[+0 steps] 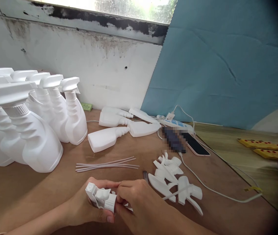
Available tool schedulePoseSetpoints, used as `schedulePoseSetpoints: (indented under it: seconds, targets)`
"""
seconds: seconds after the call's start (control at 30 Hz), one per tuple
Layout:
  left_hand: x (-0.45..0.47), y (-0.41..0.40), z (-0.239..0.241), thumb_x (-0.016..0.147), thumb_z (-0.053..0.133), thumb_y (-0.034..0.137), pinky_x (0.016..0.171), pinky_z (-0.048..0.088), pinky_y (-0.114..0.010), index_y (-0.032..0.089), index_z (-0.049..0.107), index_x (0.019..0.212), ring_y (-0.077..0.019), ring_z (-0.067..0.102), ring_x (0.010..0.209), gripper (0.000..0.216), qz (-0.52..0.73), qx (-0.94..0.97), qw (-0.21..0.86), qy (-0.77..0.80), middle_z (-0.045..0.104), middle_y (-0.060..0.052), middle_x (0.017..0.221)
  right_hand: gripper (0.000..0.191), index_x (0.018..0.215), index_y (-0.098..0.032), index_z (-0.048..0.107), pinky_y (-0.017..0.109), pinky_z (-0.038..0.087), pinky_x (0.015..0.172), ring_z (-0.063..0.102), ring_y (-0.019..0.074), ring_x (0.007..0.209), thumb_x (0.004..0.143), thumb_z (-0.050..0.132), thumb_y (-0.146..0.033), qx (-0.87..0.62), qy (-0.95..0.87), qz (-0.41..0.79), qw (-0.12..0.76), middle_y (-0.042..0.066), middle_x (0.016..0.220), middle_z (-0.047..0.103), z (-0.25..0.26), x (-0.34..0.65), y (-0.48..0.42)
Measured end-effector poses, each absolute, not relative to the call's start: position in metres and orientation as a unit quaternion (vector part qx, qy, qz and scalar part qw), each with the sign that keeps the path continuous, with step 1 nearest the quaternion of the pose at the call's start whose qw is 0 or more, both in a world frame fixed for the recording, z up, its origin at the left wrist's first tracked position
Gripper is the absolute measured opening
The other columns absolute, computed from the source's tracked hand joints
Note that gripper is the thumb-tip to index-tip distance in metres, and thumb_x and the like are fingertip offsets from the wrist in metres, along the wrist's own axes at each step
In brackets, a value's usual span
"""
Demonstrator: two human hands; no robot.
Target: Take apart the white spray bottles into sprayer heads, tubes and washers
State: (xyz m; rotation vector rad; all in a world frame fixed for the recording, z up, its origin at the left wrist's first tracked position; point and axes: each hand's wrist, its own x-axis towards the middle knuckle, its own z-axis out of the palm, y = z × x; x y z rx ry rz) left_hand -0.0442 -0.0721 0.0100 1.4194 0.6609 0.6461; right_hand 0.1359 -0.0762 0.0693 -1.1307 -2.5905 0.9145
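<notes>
My left hand (82, 205) is closed around a white trigger spray head (102, 195), its threaded collar facing right. Against that collar are the pinched fingers of my right hand (139, 202). They grip a thin white dip tube (178, 192), whose free end sticks out to the right past the hand. Whether the tube's other end is inside the collar is hidden by my fingers. Several more dip tubes (106, 167) lie in a loose bundle beyond my hands. To the right is a pile of loose trigger spray heads (163, 186).
At left, assembled white spray bottles (40, 143) stand in rows. Several capless bottles (104, 138) lie on the brown table (119, 179) near the wall. A power strip (175, 124), a phone (195, 143), a blurred dark object (174, 140) and a white cable (217, 192) occupy the right side.
</notes>
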Motion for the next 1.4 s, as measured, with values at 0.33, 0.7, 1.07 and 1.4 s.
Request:
schedulePoseSetpoints:
  seconds: [0.33,0.7,1.07,1.4]
  targets:
    - [-0.045,-0.081,0.012,0.063,0.063,0.057,0.044,0.023,-0.02,0.012,0.059,0.072,-0.0071,0.035,0.049,0.046,0.225,0.546,0.772,0.234,0.043,0.001,0.056,0.013,0.064,-0.012,0.062,0.015,0.032,0.046,0.05,0.0068,0.052,0.07,0.051,-0.009,-0.365,-0.832,0.412,0.072,0.001,0.064,0.064,0.08,0.13,-0.08]
    - [-0.039,-0.09,0.004,0.059,0.066,0.056,0.037,0.024,-0.014,0.012,0.066,0.081,-0.0031,0.036,0.044,0.049,0.268,0.431,0.832,0.225,0.046,0.0,0.059,0.016,0.053,-0.013,0.052,0.014,0.035,0.051,0.04,0.0043,0.049,0.068,0.05,-0.006,-0.337,-0.792,0.492,0.129,-0.005,0.052,0.05,0.081,0.133,-0.078]
    - [-0.044,-0.089,0.005,0.056,0.072,0.047,0.037,0.023,-0.016,0.014,0.066,0.082,-0.0042,0.036,0.044,0.043,0.236,0.388,0.869,0.197,0.047,0.001,0.056,0.022,0.05,-0.013,0.043,0.012,0.027,0.043,0.033,0.0012,0.044,0.066,0.056,-0.005,-0.342,-0.768,0.529,0.112,-0.009,0.046,0.035,0.087,0.133,-0.079]
    - [-0.036,-0.09,0.005,0.054,0.074,0.041,0.037,0.015,-0.016,0.009,0.066,0.07,-0.0022,0.033,0.041,0.036,0.24,0.336,0.898,0.154,0.047,0.0,0.052,0.021,0.053,-0.012,0.046,0.011,0.026,0.041,0.035,0.0011,0.045,0.067,0.061,-0.012,-0.327,-0.755,0.558,0.106,-0.008,0.048,0.038,0.083,0.136,-0.079]
